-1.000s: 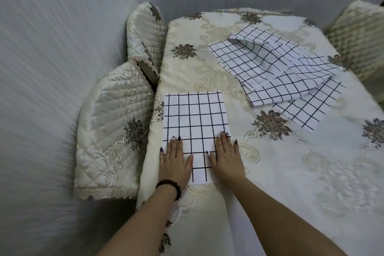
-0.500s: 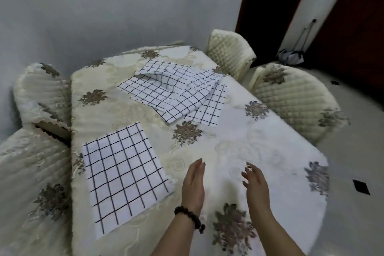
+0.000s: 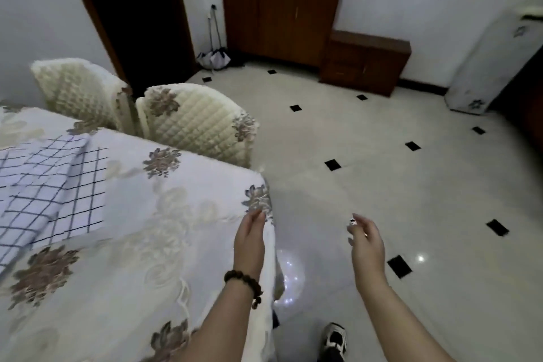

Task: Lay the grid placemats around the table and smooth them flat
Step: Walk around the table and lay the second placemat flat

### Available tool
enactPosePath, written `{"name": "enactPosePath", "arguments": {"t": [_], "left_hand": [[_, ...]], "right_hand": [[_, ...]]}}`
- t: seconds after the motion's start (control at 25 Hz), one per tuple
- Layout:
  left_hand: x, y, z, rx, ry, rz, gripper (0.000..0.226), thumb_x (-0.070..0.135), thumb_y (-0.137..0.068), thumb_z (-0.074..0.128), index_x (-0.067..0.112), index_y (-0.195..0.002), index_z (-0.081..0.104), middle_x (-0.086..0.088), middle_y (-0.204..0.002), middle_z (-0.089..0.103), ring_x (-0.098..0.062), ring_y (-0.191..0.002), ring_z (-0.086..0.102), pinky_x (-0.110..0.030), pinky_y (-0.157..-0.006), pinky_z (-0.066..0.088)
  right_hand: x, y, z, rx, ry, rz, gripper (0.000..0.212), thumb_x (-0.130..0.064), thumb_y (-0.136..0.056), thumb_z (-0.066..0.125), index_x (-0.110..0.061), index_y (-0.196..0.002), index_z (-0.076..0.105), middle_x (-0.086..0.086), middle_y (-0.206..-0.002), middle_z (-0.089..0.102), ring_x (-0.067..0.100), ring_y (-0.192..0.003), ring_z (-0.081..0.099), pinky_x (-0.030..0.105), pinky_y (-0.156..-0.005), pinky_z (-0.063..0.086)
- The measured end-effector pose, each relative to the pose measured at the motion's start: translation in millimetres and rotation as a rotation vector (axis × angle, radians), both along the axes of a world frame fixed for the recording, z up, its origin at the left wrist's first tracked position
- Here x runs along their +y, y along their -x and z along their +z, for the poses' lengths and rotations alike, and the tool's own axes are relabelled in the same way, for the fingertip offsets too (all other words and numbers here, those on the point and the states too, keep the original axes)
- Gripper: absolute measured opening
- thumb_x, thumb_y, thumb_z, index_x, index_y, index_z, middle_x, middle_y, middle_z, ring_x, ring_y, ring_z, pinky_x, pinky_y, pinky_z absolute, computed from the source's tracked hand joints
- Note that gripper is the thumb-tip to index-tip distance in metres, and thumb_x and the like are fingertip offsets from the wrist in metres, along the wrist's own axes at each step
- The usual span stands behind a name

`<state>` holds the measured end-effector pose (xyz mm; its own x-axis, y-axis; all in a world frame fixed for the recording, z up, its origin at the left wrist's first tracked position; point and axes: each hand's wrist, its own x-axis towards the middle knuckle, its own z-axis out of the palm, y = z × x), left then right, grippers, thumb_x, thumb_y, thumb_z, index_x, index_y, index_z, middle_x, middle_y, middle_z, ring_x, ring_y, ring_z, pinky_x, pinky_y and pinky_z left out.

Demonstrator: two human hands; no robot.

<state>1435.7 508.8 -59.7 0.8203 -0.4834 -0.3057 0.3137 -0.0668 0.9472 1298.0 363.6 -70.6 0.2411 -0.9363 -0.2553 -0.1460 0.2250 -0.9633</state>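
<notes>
- The worktop point(image 3: 182, 214), covered in a cream cloth with brown flower motifs, filled the lower left of the frame, its corner reaching toward the centre.
- A loose pile of grid placemats point(image 3: 50, 188) lay on the cloth at the left edge of the frame, overlapping and rumpled, with a finer-checked one folded over a wider-checked one.
- The left hand point(image 3: 249, 239) hung at the corner edge of the worktop in the lower centre, fingers straight and close together, holding nothing; whether it touched the cloth I could not tell.
- A dark bead bracelet point(image 3: 244, 283) circled the left wrist.
- The right hand point(image 3: 365, 239) hovered over the floor to the right of centre, well apart from the worktop, fingers loosely curled and empty.
- Neither hand was near the placemats.
- Two quilted cream chairs stood along the far side of the worktop in the upper left: the nearer chair point(image 3: 197, 123) bore flower patches, and the farther chair point(image 3: 79, 88) stood just beside it.
- The pale tiled floor point(image 3: 382, 185), dotted with small black squares, filled the right half of the frame.
- A black-and-white shoe point(image 3: 335, 338) showed at the bottom edge.
- A brown wooden cabinet point(image 3: 282, 6) stood against the back wall at top centre, a low wooden unit point(image 3: 364, 63) to its right.
- A folded umbrella point(image 3: 214, 57) leaned near the dark doorway.
</notes>
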Motion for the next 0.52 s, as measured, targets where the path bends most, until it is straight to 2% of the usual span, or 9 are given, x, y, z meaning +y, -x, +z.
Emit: {"name": "enactPosePath", "arguments": {"t": [0.08,0.2,0.36,0.52], "left_hand": [[-51,8,-4,0.001,-0.008,-0.068,0.022,0.030,-0.093,0.054,0.029,-0.114,0.063,0.004,-0.126,0.061,-0.014,-0.121,0.054,-0.043,-0.109,0.039],[-128,20,-15,-0.007,-0.025,-0.143,0.017,0.034,-0.093,0.054,0.037,-0.107,0.063,0.007,-0.125,0.061,-0.012,-0.121,0.053,-0.041,-0.109,0.039],[-227,22,-21,0.000,-0.050,-0.137,0.022,0.028,-0.096,0.049,0.028,-0.116,0.059,0.003,-0.128,0.059,-0.014,-0.124,0.051,-0.040,-0.109,0.039],[-307,1,-14,-0.025,-0.075,-0.080,0.026,0.027,-0.095,0.051,0.021,-0.119,0.060,0.001,-0.127,0.059,-0.015,-0.123,0.052,-0.042,-0.109,0.039]], "right_hand": [[-40,18,-4,0.004,0.005,-0.070,0.022,-0.016,-0.085,0.055,-0.021,-0.105,0.062,-0.005,-0.099,0.061,0.024,-0.109,0.057,0.047,-0.101,0.045],[-105,32,-15,0.007,-0.025,-0.094,0.018,-0.013,-0.087,0.056,-0.021,-0.102,0.063,0.000,-0.101,0.063,0.024,-0.108,0.058,0.048,-0.101,0.046],[-199,29,-26,0.033,-0.039,-0.055,0.017,-0.015,-0.087,0.054,-0.026,-0.096,0.064,0.000,-0.104,0.065,0.020,-0.106,0.060,0.047,-0.098,0.048],[-292,9,-15,0.028,-0.055,-0.011,0.015,-0.017,-0.089,0.052,-0.022,-0.095,0.064,-0.004,-0.095,0.063,0.023,-0.097,0.062,0.042,-0.091,0.050]]}}
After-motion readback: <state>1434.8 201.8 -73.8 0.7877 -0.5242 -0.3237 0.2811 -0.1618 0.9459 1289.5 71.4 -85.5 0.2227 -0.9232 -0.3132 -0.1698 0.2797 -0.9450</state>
